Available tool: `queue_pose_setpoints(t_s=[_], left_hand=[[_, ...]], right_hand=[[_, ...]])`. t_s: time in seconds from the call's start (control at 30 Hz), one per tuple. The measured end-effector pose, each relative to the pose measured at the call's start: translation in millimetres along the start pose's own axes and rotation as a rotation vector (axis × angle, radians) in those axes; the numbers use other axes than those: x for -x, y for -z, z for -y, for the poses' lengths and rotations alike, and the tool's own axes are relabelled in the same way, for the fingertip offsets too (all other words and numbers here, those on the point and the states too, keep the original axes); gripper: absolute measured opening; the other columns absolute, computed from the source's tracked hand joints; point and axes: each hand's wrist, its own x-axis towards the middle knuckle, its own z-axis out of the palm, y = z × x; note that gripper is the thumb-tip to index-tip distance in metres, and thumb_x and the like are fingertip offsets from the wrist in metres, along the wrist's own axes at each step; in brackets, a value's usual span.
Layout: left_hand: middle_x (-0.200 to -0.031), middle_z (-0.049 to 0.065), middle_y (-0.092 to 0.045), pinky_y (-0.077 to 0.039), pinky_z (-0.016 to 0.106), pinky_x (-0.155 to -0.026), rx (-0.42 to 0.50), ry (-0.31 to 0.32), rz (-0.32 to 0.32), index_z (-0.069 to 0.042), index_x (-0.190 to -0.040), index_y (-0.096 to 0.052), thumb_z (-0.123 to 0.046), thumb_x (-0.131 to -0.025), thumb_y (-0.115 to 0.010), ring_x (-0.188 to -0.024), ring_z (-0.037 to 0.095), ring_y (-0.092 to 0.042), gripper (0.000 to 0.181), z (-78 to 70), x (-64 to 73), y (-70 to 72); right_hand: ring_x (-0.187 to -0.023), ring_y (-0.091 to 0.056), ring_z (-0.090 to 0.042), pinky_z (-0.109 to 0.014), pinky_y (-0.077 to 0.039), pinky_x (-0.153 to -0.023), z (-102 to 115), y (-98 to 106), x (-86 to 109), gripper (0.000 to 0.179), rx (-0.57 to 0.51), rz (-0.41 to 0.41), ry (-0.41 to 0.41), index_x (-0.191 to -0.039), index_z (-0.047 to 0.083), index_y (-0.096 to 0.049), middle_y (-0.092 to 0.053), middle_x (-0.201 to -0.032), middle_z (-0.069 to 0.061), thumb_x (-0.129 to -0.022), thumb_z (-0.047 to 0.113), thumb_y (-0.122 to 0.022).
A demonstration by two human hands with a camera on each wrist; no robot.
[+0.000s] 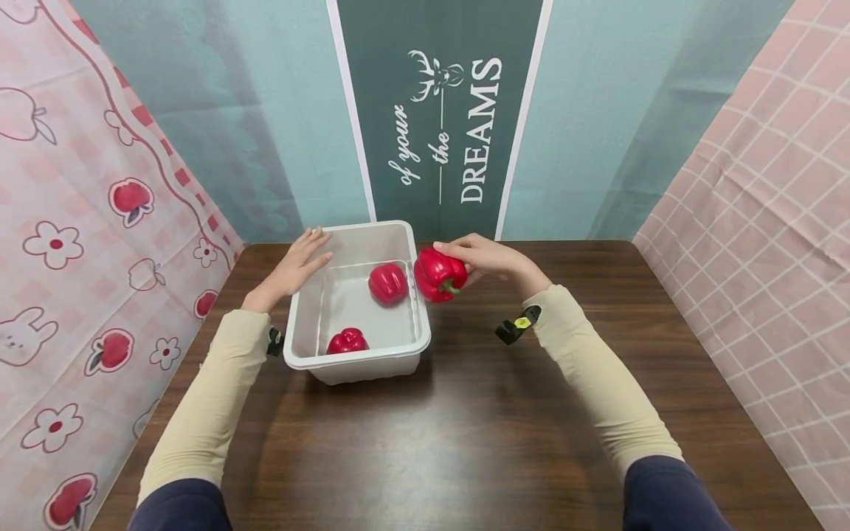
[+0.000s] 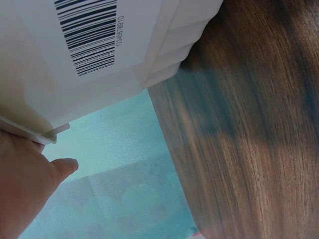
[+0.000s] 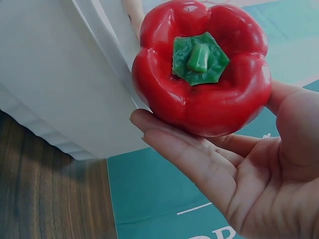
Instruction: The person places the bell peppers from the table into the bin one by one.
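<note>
In the head view my right hand (image 1: pixel 488 258) grips a red bell pepper (image 1: pixel 437 271) by its side, just beside the right rim of a white plastic bin (image 1: pixel 421 335). The pepper's green stem (image 3: pixel 198 59) faces the right wrist camera, with fingers beneath the fruit. My left hand (image 1: pixel 292 269) rests on the bin's left rim, its fingers extended over the edge. Inside the bin, one red bell pepper (image 1: pixel 388 284) lies toward the back right. Another red pepper (image 1: pixel 347 341) lies near the front wall, its lower part hidden by the rim.
The bin stands on a dark wooden table (image 1: pixel 465 428). A teal cloth with white lettering (image 1: pixel 481 133) hangs behind it. Patterned cloths flank the left and right sides. A barcode label (image 2: pixel 92 35) is on the bin's outer wall.
</note>
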Motion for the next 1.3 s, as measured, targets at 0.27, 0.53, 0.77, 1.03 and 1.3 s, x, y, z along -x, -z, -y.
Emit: queue_pose_setpoints(t_s=[0.27, 0.53, 0.77, 1.03, 1.3], left_hand=[[-0.156, 0.008, -0.005, -0.001, 0.054, -0.112, 0.006, 0.012, 0.004, -0.012, -0.148, -0.023, -0.046, -0.097, -0.039, -0.143, 0.025, 0.006, 0.063, 0.0, -1.2, -0.1], [-0.156, 0.009, -0.006, -0.002, 0.053, -0.112, -0.001, 0.009, 0.004, -0.012, -0.148, -0.023, -0.045, -0.097, -0.039, -0.143, 0.027, 0.004, 0.063, -1.0, -1.7, 0.5], [-0.156, 0.009, -0.006, -0.002, 0.054, -0.112, 0.006, 0.015, 0.006, -0.013, -0.148, -0.023, -0.046, -0.097, -0.038, -0.144, 0.026, 0.005, 0.063, -0.4, -0.7, -0.3], [-0.156, 0.01, -0.006, -0.001, 0.054, -0.112, 0.0, 0.004, 0.009, -0.013, -0.148, -0.022, -0.046, -0.097, -0.038, -0.143, 0.027, 0.004, 0.063, -2.1, 0.1, 1.6], [-0.156, 0.01, -0.005, 0.0, 0.053, -0.112, 0.009, 0.004, 0.021, -0.012, -0.148, -0.022, -0.046, -0.097, -0.038, -0.143, 0.025, 0.006, 0.064, -1.8, 1.4, 1.9]], right_hand=[[-0.088, -0.066, -0.027, -0.04, -0.056, -0.072, 6.2, -2.1, 1.6, 0.051, -0.008, 0.001, -0.005, -0.121, 0.002, -0.058, -0.064, -0.105, -0.014, -0.093, 0.043, -0.048], [-0.09, -0.066, -0.028, -0.045, -0.054, -0.076, 4.3, -3.5, -4.0, 0.05, -0.019, 0.012, 0.033, -0.119, 0.003, -0.059, -0.064, -0.105, -0.014, -0.093, 0.045, -0.048], [-0.09, -0.066, -0.027, -0.041, -0.055, -0.073, 4.9, -6.2, -6.8, 0.05, -0.021, 0.008, 0.026, -0.118, 0.004, -0.061, -0.065, -0.104, -0.013, -0.092, 0.046, -0.049], [-0.089, -0.067, -0.027, -0.039, -0.056, -0.073, 9.3, -12.8, -8.0, 0.051, -0.04, 0.006, 0.02, -0.117, 0.003, -0.062, -0.067, -0.101, -0.013, -0.092, 0.046, -0.049], [-0.087, -0.067, -0.028, -0.04, -0.056, -0.073, 8.4, -16.6, -12.3, 0.05, -0.061, 0.0, 0.02, -0.117, 0.002, -0.062, -0.067, -0.1, -0.013, -0.093, 0.044, -0.049]])
